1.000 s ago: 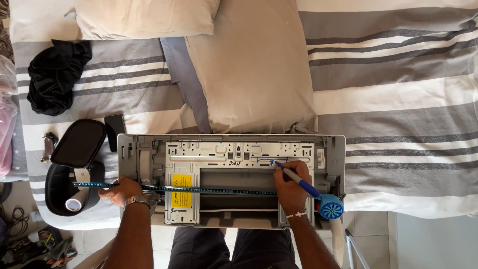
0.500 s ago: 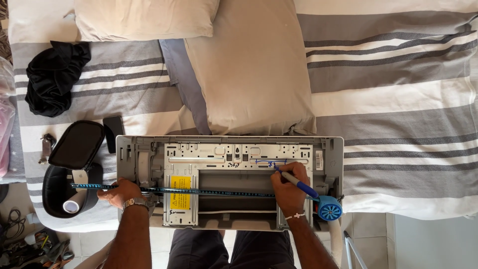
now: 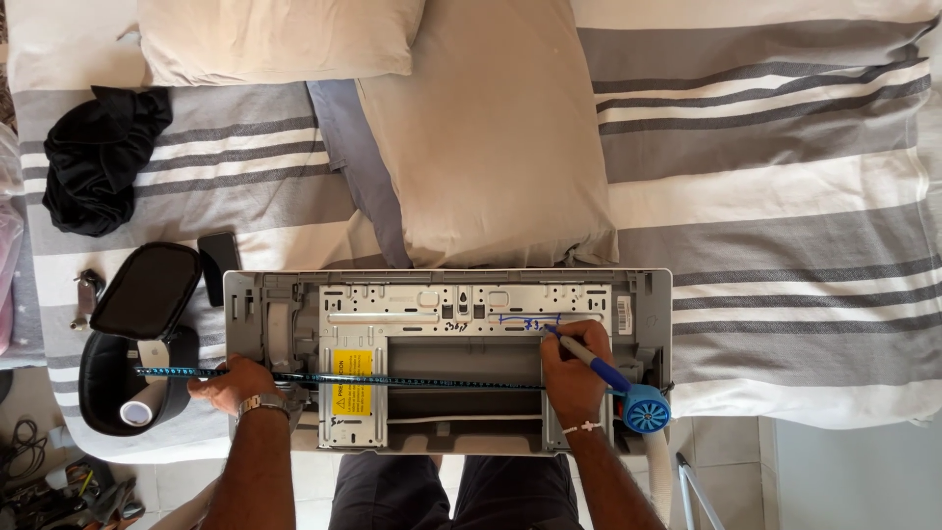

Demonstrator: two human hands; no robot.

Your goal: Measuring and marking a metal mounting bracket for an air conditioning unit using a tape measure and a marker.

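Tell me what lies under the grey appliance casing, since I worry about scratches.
The grey appliance casing rests on a striped bed cover, its far edge against a beige pillow. Directly beneath it nothing shows; the casing hides it.

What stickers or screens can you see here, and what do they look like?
Yellow warning label: rectangular, black print, on the grey unit, right of the left hand.
White barcode sticker: narrow, upright, near the unit's upper right, right of the right hand.
Dark phone: black, blank screen, on the bed left of the unit.
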